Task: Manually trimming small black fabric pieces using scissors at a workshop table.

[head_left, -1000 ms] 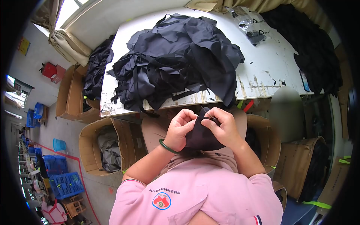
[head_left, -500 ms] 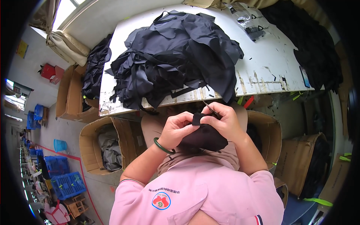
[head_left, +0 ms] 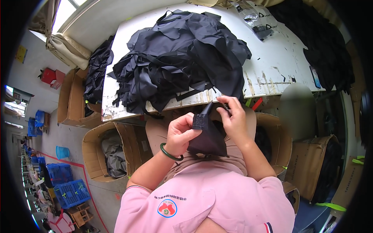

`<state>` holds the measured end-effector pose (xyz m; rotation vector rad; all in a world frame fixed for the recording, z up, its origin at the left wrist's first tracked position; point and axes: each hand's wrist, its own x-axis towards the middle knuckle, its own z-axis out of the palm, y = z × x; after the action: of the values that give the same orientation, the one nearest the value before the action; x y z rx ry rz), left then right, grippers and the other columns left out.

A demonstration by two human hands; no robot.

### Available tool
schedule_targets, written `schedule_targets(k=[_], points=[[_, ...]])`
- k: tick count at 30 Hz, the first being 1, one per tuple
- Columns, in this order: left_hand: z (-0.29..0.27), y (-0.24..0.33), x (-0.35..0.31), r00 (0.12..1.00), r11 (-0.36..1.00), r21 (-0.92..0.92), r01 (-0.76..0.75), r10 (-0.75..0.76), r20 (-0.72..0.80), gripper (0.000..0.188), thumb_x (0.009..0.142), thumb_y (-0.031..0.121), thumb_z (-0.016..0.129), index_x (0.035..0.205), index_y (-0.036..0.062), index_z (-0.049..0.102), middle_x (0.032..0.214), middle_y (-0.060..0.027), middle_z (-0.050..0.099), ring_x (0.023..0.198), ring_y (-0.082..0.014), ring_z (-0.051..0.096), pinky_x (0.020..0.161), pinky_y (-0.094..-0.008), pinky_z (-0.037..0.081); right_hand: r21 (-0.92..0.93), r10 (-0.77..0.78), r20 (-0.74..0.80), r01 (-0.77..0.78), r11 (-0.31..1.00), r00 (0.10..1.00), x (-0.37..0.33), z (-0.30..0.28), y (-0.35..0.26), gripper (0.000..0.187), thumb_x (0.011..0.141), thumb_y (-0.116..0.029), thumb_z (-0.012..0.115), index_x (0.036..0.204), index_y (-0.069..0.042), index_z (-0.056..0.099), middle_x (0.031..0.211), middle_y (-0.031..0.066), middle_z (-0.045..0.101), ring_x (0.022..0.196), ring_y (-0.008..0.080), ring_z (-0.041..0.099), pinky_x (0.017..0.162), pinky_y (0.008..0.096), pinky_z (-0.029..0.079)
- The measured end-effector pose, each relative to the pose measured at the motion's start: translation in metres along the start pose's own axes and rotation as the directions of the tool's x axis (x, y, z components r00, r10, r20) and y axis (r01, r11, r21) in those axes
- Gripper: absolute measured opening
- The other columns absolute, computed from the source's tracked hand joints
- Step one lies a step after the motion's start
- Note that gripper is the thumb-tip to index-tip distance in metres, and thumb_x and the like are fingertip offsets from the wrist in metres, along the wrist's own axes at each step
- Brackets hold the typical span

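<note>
A small black fabric piece point(head_left: 208, 138) is stretched between my two hands above my lap. My left hand point(head_left: 181, 134) is closed on its left edge, thumb and fingers pinching a folded, textured band. With thumb and forefinger, my right hand point(head_left: 235, 120) pinches the far corner, which is drawn up to a point. A dark slim tool, partly hidden, lies against the right fingers; its kind is hard to make out now. Just beyond my hands, a large heap of black fabric pieces point(head_left: 175, 54) lies on the white table point(head_left: 268, 70).
Cardboard boxes stand under and beside the table, one at the left point(head_left: 93, 151) with grey fabric and one at the right point(head_left: 311, 163). More black fabric point(head_left: 322, 46) covers the table's right end. A clear plastic bag point(head_left: 256, 23) and a phone point(head_left: 315, 77) lie there too.
My right hand has moved up and away from the left, pulling the fabric's corner out to a point. The metal blade seen earlier by the right fingers is now mostly hidden.
</note>
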<state>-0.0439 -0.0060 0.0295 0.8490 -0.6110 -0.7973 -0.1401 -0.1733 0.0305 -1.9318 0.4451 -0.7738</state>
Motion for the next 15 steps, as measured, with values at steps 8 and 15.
schedule_targets(k=[8,15], points=[[0.006,-0.012,-0.003,0.974,0.759,0.612,-0.220,0.204,0.096,0.013,0.070,-0.007,0.065,0.081,-0.0013,0.062,0.086,-0.0082,0.062,0.075,-0.0148,0.059,0.068,-0.0250,0.046,0.158,0.103,0.266,-0.149,0.976,0.958,0.000,-0.001,-0.041,0.034,0.078,-0.019,0.078,0.098,-0.002,0.057,0.084,0.0049,0.054,0.066,0.0110,0.047,0.059,0.0245,0.043],[-0.005,-0.015,-0.004,0.926,0.865,0.426,-0.264,0.351,-0.140,0.013,0.078,-0.013,0.066,0.087,-0.0026,0.065,0.092,-0.0071,0.060,0.080,-0.0116,0.058,0.070,-0.0218,0.046,0.148,0.039,0.330,-0.093,0.985,0.943,-0.017,-0.010,-0.022,0.034,0.093,-0.032,0.060,0.095,0.001,0.058,0.088,0.0118,0.053,0.075,0.0248,0.053,0.070,0.0314,0.044]])
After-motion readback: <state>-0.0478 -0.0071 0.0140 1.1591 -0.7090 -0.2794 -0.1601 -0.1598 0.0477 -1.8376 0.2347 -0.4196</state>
